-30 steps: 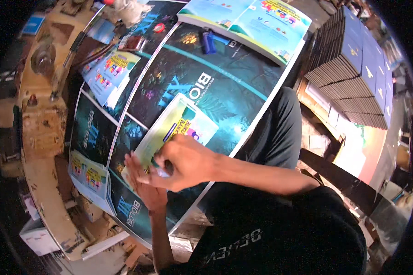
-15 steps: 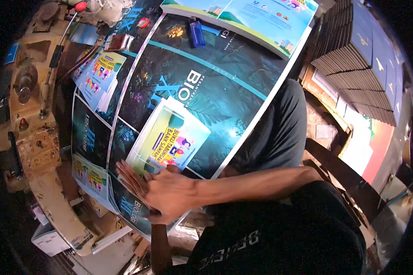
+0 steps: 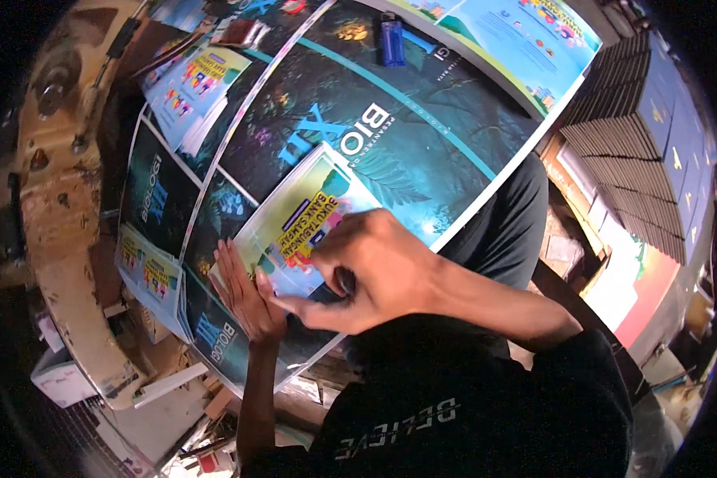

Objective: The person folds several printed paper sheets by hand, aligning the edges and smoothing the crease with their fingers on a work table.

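Note:
A small booklet (image 3: 315, 187) with a yellow, green and blue cover lies on a large dark teal printed sheet (image 3: 438, 99) in front of me. My left hand (image 3: 247, 299) rests flat at the booklet's near left edge, fingers stretched out and close together. Over the booklet's near right part hovers my right hand (image 3: 382, 271), its fingers curled in and its thumb pointing toward my left hand. Whether anything is inside those curled fingers is hidden. The right hand covers part of the booklet's cover.
Similar booklets lie fanned at the upper left (image 3: 191, 88) and lower left (image 3: 147, 271). A thick booklet stack (image 3: 526, 48) and a blue lighter (image 3: 391, 41) are at the far side. Tall blue-topped stacks (image 3: 645, 135) stand right. A worn tan metal machine frame (image 3: 64, 207) curves along the left.
My right hand has lifted off my left hand, moved right and curled its fingers. My left hand is now uncovered. The view has shifted, so the sheet sits a little higher.

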Demonstrator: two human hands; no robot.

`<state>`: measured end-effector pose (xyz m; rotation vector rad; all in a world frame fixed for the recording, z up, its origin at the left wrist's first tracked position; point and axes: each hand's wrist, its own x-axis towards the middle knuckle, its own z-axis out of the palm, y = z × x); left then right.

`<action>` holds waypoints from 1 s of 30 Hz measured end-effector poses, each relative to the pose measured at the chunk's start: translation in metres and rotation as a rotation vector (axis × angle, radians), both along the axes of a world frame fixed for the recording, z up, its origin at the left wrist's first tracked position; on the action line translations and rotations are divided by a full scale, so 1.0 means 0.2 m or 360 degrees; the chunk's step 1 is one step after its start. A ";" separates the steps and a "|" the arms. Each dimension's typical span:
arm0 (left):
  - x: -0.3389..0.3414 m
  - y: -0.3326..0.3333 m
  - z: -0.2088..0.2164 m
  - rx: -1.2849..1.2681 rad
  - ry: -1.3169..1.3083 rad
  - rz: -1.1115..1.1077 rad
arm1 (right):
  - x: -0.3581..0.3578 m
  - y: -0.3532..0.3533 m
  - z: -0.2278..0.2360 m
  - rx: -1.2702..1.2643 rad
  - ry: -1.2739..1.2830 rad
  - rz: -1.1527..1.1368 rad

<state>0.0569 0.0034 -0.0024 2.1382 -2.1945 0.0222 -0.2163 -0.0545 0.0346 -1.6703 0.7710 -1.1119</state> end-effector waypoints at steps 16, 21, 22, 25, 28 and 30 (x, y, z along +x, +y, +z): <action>0.02 0.04 0.00 -0.0267 -0.0038 -0.0135 | -0.06 -0.08 0.08 0.0190 0.0131 -0.0236; 0.06 0.08 0.09 -0.0293 -0.0040 0.0012 | -0.11 -0.27 0.16 0.0492 0.0084 -0.0609; 0.08 0.08 0.10 -0.0425 0.0056 0.0072 | -0.14 -0.32 0.14 0.0390 0.0142 -0.0781; 0.24 0.06 0.13 -0.0757 0.0502 0.0196 | -0.24 -0.46 -0.04 0.0309 0.0096 -0.0866; 0.36 0.16 0.08 -0.0560 0.1748 0.0494 | -0.20 -0.41 0.07 -0.0096 0.0220 -0.1064; 0.45 0.24 0.06 -0.0401 0.2098 0.0516 | -0.14 -0.35 0.13 -0.1056 0.0314 -0.1338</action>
